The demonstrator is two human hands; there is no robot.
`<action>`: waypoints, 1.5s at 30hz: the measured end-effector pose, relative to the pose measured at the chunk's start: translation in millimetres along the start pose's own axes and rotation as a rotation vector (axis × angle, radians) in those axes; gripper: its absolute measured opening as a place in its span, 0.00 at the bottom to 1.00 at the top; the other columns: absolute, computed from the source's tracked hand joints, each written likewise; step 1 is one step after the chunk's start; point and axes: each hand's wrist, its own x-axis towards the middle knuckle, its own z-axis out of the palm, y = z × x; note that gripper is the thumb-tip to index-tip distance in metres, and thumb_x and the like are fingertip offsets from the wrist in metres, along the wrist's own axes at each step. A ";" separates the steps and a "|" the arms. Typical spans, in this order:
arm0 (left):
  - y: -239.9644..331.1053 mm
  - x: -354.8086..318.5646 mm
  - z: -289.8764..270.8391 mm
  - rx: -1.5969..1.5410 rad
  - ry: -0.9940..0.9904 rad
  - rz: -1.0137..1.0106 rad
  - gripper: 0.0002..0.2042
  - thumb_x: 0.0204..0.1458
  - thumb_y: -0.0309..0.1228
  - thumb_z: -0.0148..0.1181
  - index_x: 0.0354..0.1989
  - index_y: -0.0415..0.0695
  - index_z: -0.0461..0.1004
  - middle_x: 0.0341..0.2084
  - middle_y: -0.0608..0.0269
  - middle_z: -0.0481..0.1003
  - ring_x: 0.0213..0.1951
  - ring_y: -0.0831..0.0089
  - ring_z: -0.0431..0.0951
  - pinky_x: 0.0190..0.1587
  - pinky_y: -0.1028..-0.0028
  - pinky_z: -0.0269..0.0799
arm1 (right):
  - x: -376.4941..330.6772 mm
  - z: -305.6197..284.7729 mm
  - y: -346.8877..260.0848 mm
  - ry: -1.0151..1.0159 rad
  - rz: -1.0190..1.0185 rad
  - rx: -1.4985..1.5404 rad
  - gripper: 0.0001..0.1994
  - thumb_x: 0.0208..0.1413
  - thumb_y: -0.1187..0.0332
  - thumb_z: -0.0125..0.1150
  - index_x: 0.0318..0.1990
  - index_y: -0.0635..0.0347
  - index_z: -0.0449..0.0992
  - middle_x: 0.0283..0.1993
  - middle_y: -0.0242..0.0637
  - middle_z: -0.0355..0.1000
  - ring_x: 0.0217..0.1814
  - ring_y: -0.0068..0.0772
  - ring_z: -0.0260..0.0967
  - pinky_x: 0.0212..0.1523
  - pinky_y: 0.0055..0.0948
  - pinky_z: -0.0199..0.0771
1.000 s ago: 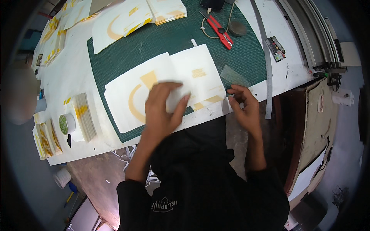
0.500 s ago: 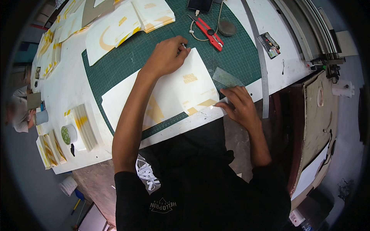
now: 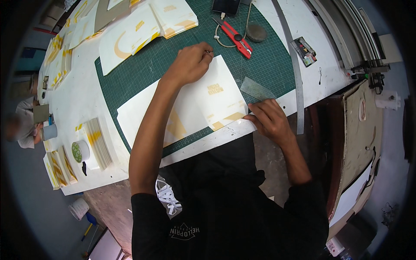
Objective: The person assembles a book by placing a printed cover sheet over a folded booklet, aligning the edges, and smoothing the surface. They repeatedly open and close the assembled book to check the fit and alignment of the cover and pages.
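Note:
A white printed sheet (image 3: 216, 97) with yellow-orange markings lies across the green cutting mat (image 3: 277, 56) in front of me, its near right end reaching the table edge. My left hand (image 3: 193, 63) rests at the sheet's far edge, fingers curled together; what they hold, if anything, is hidden. At the near right corner, my right hand (image 3: 271, 120) pinches the sheet between thumb and fingers. Beside those fingers is a clear plastic strip (image 3: 258, 89), flat on the mat. My left forearm covers part of the sheet.
A red utility knife (image 3: 236, 39), a round grey disc (image 3: 256, 32) and a dark device (image 3: 226, 6) with a cable lie on the mat. Beyond runs a long metal ruler (image 3: 296, 65). Stacked printed sheets (image 3: 130, 39) lie far left, near a tape roll (image 3: 80, 151). Another person (image 3: 27, 123) sits at far left.
The whole view has shifted slightly. Both hands stay at the same places on the sheet, with hardly any visible movement.

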 end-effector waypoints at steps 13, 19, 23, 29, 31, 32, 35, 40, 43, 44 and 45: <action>8.2 -61.1 -17.9 0.288 0.169 0.285 0.12 0.55 0.24 0.64 0.47 0.40 0.83 0.41 0.54 0.79 0.50 0.56 0.77 0.56 0.58 0.71 | -5.5 -10.2 1.1 0.042 0.135 0.122 0.29 0.45 0.63 0.86 0.52 0.67 0.81 0.43 0.45 0.80 0.44 0.45 0.78 0.46 0.41 0.78; 11.1 -112.3 -15.0 0.367 -0.053 0.304 0.09 0.46 0.18 0.67 0.36 0.41 0.85 0.44 0.56 0.77 0.50 0.61 0.75 0.56 0.62 0.71 | 1.3 -10.0 -3.4 0.098 0.150 0.206 0.28 0.45 0.63 0.86 0.52 0.65 0.81 0.48 0.47 0.82 0.47 0.47 0.80 0.48 0.44 0.77; 6.0 -117.0 -9.8 0.369 -0.041 0.308 0.11 0.47 0.19 0.67 0.40 0.41 0.86 0.44 0.57 0.78 0.50 0.61 0.75 0.57 0.63 0.71 | 5.4 -9.5 -7.2 0.119 0.147 0.241 0.24 0.47 0.66 0.85 0.50 0.65 0.81 0.49 0.48 0.83 0.48 0.48 0.81 0.49 0.44 0.77; 6.1 -118.7 -9.2 0.410 -0.065 0.305 0.09 0.52 0.24 0.68 0.42 0.43 0.86 0.45 0.56 0.79 0.51 0.60 0.76 0.59 0.62 0.70 | 30.1 2.3 -25.5 0.040 0.124 0.178 0.14 0.52 0.74 0.78 0.46 0.65 0.82 0.45 0.47 0.81 0.47 0.46 0.78 0.48 0.44 0.75; 6.4 -120.3 -8.6 0.416 -0.063 0.307 0.08 0.54 0.27 0.69 0.42 0.43 0.86 0.46 0.56 0.80 0.52 0.59 0.76 0.59 0.61 0.70 | 36.4 10.5 -28.3 0.025 0.120 0.119 0.13 0.53 0.75 0.76 0.46 0.66 0.82 0.43 0.47 0.80 0.48 0.47 0.77 0.49 0.44 0.74; 7.1 -122.6 -9.0 0.415 -0.057 0.309 0.08 0.55 0.29 0.70 0.42 0.44 0.86 0.47 0.56 0.80 0.52 0.59 0.76 0.60 0.61 0.70 | 39.8 14.1 -28.8 0.016 0.116 0.091 0.12 0.54 0.75 0.75 0.45 0.66 0.81 0.43 0.47 0.79 0.49 0.47 0.77 0.49 0.44 0.74; 4.5 -130.4 -5.4 0.429 -0.041 0.306 0.10 0.57 0.34 0.71 0.44 0.45 0.85 0.50 0.56 0.81 0.55 0.58 0.77 0.63 0.60 0.69 | 48.1 23.1 -26.8 0.106 0.320 0.032 0.11 0.57 0.74 0.73 0.45 0.69 0.81 0.40 0.50 0.78 0.45 0.51 0.79 0.46 0.46 0.76; -7.9 -144.0 5.4 0.391 0.041 0.303 0.14 0.59 0.37 0.71 0.50 0.47 0.83 0.55 0.57 0.80 0.59 0.55 0.75 0.66 0.55 0.67 | 66.1 26.7 -34.4 0.044 0.628 0.023 0.13 0.61 0.67 0.71 0.42 0.73 0.81 0.38 0.57 0.78 0.36 0.58 0.80 0.38 0.49 0.79; -16.5 -150.1 14.3 0.365 0.128 0.323 0.15 0.59 0.38 0.70 0.52 0.48 0.83 0.56 0.59 0.79 0.59 0.56 0.75 0.65 0.54 0.67 | 78.7 28.0 -38.0 -0.055 0.710 -0.003 0.17 0.62 0.63 0.70 0.40 0.74 0.81 0.37 0.60 0.79 0.35 0.61 0.81 0.38 0.48 0.80; -18.8 -152.7 17.9 0.364 0.156 0.323 0.15 0.59 0.38 0.70 0.52 0.48 0.84 0.56 0.60 0.79 0.59 0.57 0.75 0.65 0.54 0.67 | 82.6 27.9 -38.9 -0.100 0.743 -0.005 0.18 0.62 0.61 0.70 0.39 0.75 0.81 0.36 0.61 0.79 0.35 0.61 0.81 0.38 0.47 0.80; -20.8 -154.4 20.8 0.364 0.184 0.324 0.15 0.59 0.39 0.70 0.52 0.49 0.84 0.56 0.62 0.79 0.58 0.58 0.75 0.64 0.55 0.67 | 85.5 29.5 -39.2 -0.101 0.773 -0.010 0.19 0.62 0.60 0.70 0.38 0.75 0.81 0.35 0.61 0.79 0.35 0.62 0.81 0.38 0.48 0.80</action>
